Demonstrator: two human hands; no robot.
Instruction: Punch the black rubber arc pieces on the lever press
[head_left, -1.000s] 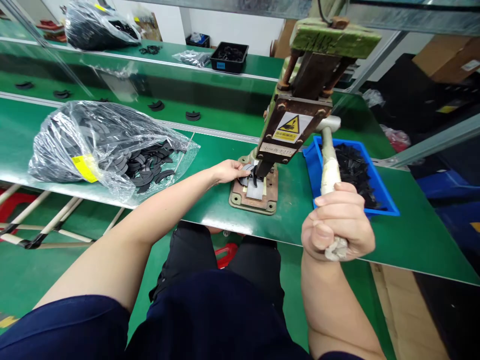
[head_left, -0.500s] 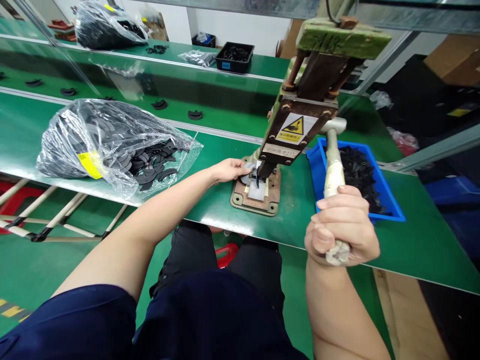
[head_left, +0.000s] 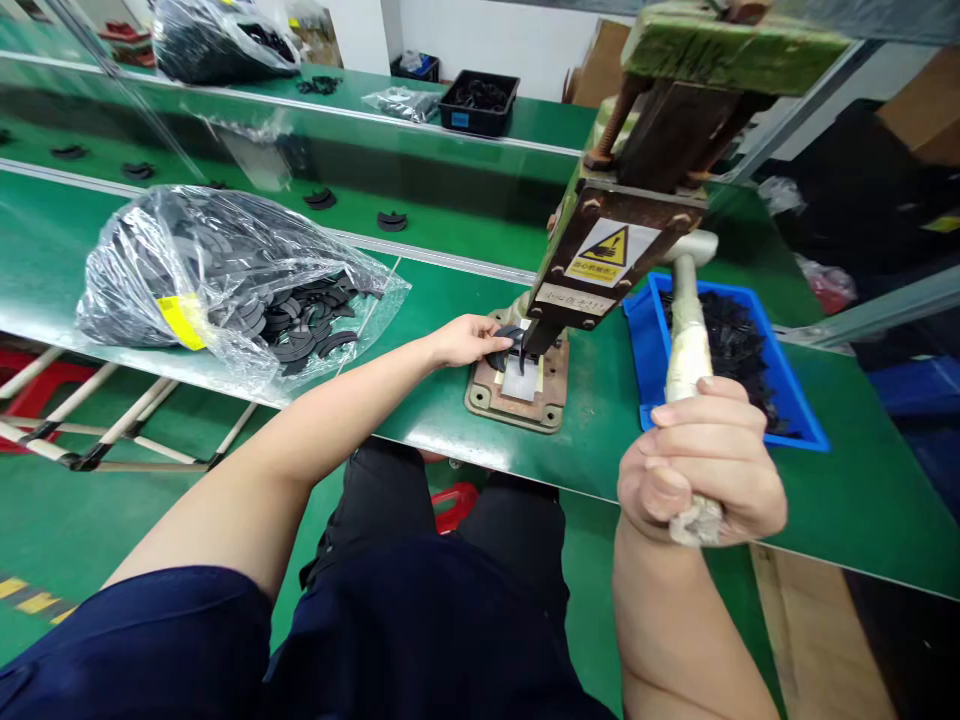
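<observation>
My left hand pinches a black curved plastic part at the base of a hand press. The part lies at the edge of a small metal plate, under the ram. My right hand is wrapped round the press lever, a bar bound in pale tape with a rounded metal head at its far end. Just behind that hand stands a blue bin of black parts. The exact seat of the part is partly hidden by my fingers.
A clear plastic bag of curved parts lies open on the green bench at left. Single curved parts sit in a row on the strip behind. A black tray and another filled bag stand on the far shelf.
The view has shifted slightly, so the press appears further right. The curved part at my left fingers now looks darker and turned. My right hand still grips the lever.
</observation>
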